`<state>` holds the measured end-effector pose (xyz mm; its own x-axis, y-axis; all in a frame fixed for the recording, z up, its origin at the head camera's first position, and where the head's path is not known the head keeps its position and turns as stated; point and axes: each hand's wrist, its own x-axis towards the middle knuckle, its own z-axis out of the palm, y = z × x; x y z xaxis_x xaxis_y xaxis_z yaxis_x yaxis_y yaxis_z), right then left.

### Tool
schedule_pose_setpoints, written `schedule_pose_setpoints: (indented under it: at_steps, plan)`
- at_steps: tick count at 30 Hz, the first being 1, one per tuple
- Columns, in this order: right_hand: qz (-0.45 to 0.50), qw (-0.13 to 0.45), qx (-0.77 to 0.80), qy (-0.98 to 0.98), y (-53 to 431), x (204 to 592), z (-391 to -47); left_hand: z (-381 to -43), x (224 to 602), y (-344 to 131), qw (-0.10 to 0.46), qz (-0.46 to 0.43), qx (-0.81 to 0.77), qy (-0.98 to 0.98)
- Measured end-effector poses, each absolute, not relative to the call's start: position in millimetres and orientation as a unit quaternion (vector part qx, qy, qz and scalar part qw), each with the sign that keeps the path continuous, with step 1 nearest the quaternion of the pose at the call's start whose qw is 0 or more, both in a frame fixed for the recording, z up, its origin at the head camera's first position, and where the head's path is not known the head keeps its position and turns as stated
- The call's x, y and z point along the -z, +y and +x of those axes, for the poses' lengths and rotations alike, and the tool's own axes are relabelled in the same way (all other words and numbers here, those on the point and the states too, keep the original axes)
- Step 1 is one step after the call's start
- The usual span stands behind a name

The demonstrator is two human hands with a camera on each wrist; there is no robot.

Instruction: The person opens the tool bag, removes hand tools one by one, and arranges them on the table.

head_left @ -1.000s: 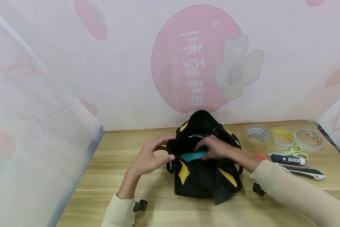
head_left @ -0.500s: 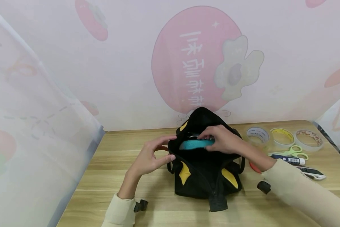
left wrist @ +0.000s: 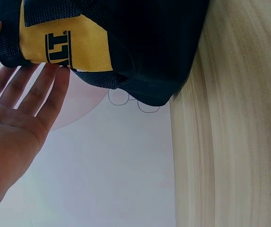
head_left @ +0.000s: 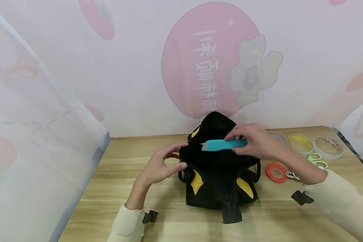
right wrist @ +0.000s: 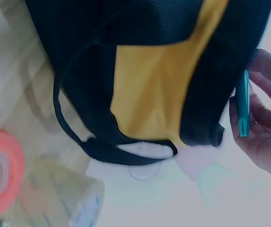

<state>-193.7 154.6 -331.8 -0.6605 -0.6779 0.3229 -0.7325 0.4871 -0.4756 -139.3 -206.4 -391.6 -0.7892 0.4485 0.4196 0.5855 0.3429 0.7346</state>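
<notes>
A black tool bag [head_left: 210, 195] with yellow patches stands unzipped on the table, its mouth facing up. My left hand [head_left: 161, 168] holds the left rim, thumb and fingers spread along it. In the left wrist view the fingertips [left wrist: 55, 90] go partly out of sight behind the yellow lettered panel [left wrist: 67, 45]. Over the bag's mouth, my right hand [head_left: 255, 141] pinches a teal utility knife [head_left: 219, 145] by its right end, grey tip pointing left. Seen edge-on in the right wrist view, the knife lies between thumb and fingers. Something shiny [head_left: 202, 141] shows inside the bag.
Right of the bag lie a red tape roll [head_left: 276, 172], clear tape rolls [head_left: 300, 144] and green-handled scissors [head_left: 317, 160]. My right forearm partly covers a utility knife [head_left: 291, 175]. A printed curtain [head_left: 139, 84] rises behind the table [head_left: 108, 188].
My right hand has lifted the teal utility knife from inside the bag, up and to the right. The bag's mouth stands wider and its front flap has shifted. My left hand stays in place.
</notes>
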Motion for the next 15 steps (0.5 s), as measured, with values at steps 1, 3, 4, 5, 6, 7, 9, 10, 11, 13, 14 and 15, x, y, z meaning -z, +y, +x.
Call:
schedule_pose_setpoints:
  at_steps: [1,3,4,5,6,7,9,10,11,13,14,15]
  plan:
    - [0.41,0.049,-0.298,-0.861,158,329,-192,-139,392,-206,0.072,-0.317,0.478,-0.816]
    - [0.408,0.054,-0.297,-0.862,165,325,-189,-140,391,-206,0.072,-0.317,0.479,-0.816]
    - [0.407,0.058,-0.295,-0.863,169,323,-188,-140,391,-206,0.072,-0.316,0.479,-0.816]
    - [0.404,0.062,-0.291,-0.865,172,322,-187,-140,391,-206,0.072,-0.316,0.479,-0.815]
    - [0.403,0.067,-0.287,-0.866,175,321,-186,-140,391,-206,0.073,-0.317,0.479,-0.815]
    - [0.401,0.074,-0.282,-0.868,179,320,-185,-140,391,-206,0.073,-0.317,0.48,-0.815]
    - [0.398,0.087,-0.275,-0.871,186,319,-183,-140,392,-206,0.073,-0.317,0.481,-0.814]
    - [0.395,0.092,-0.272,-0.872,189,318,-182,-140,392,-206,0.074,-0.318,0.48,-0.814]
    - [0.392,0.097,-0.27,-0.874,193,317,-181,-140,392,-206,0.075,-0.319,0.48,-0.814]
    - [0.387,0.106,-0.268,-0.876,201,316,-179,-141,392,-205,0.073,-0.318,0.482,-0.813]
    - [0.384,0.109,-0.267,-0.877,205,316,-177,-141,393,-205,0.074,-0.319,0.483,-0.812]
    - [0.381,0.113,-0.263,-0.879,209,315,-176,-141,393,-205,0.075,-0.32,0.483,-0.811]
